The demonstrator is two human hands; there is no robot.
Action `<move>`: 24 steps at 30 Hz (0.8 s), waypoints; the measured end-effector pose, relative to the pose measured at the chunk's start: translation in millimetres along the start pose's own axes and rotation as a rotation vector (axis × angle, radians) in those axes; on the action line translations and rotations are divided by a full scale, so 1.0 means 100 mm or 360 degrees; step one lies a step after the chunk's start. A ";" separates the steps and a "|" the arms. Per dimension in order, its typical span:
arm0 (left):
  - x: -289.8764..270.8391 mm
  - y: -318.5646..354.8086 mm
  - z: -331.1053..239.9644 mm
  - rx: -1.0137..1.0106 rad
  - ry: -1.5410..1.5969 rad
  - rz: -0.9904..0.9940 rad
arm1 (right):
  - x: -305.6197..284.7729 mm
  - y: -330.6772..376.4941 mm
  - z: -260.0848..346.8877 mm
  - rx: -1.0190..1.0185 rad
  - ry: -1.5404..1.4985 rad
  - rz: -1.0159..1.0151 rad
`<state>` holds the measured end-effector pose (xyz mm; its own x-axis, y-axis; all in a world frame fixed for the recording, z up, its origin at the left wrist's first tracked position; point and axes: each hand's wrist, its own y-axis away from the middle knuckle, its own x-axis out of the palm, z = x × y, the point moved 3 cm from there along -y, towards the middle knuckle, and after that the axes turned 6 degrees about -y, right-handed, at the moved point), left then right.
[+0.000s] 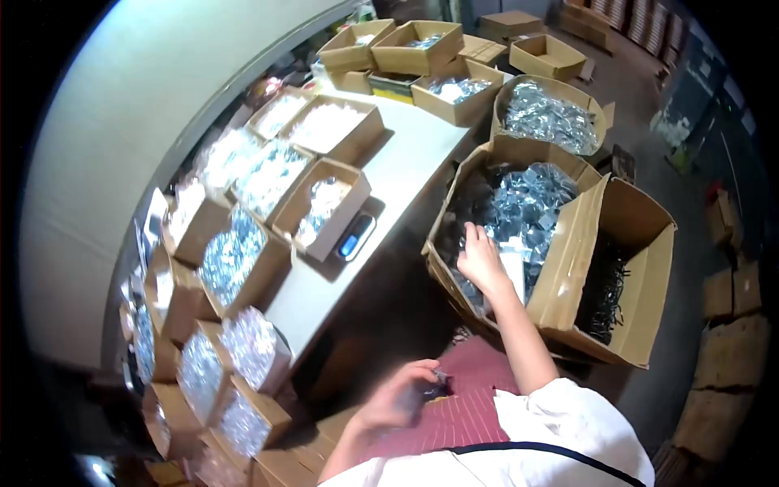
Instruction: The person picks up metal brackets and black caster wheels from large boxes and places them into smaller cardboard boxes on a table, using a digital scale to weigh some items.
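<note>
My right hand [482, 258] reaches over a large cardboard box [456, 286] heaped with small clear plastic packets [531, 199] with dark contents. Its fingers are stretched out above the packets, and nothing shows in them. A white piece [513, 272] lies among the packets beside this hand. Low in front of my body, my left hand [398, 398] is smeared by motion, its fingers curled round a small clear plastic packet [439, 380] with something dark in it. Below that packet is the striped red cloth [466, 410] over my lap.
An open carton [645, 280] with black pieces adjoins the large box, and another box of packets [552, 118] stands behind. On the white table [406, 154] are several small cartons [333, 122] of shiny packets and a blue-screened device [355, 237]. Flattened cardboard [714, 422] lies at the right.
</note>
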<state>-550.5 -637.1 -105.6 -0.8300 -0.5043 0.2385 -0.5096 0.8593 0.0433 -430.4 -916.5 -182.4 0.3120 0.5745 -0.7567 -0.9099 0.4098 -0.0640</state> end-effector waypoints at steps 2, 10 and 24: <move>-0.13 -0.12 0.09 -0.0124 0.0202 -0.0012 | 0.22 -0.31 -0.17 0.0178 0.0221 0.0035; -0.77 -0.48 0.36 -0.0387 0.0867 -0.0696 | 0.35 -0.48 -0.67 0.0404 -0.0645 -0.0174; -0.95 -0.93 0.26 -0.0704 0.0925 -0.0080 | -0.72 0.96 0.56 0.0544 -0.2380 -0.0436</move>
<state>-430.1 -671.5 -157.8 -0.4909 -0.5228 0.6969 -0.3025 0.8525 0.4264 -524.4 -878.9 -98.1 0.6198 0.5300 0.5787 -0.7433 0.6330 0.2164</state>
